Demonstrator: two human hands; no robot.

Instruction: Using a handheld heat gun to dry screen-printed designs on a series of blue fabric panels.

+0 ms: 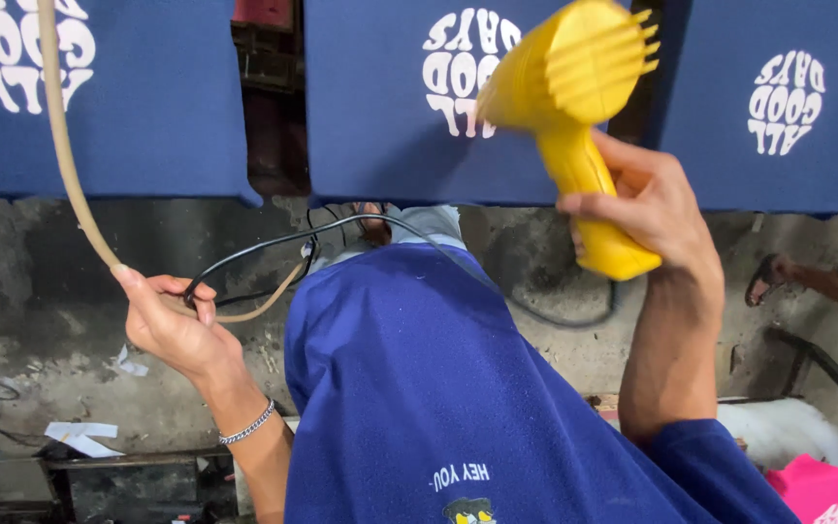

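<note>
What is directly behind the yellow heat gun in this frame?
Behind the yellow heat gun, held in the right hand, lies a blue fabric panel with a white print. The gun covers the print's right part, so that portion cannot be seen.

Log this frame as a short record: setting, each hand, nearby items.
setting: concrete floor, three blue printed cloths laid out on boards
right hand: grips a yellow heat gun, nozzle toward the middle cloth
left hand: holds a tan hose and black cable
wrist: silver bracelet
corner: pink cloth
</note>
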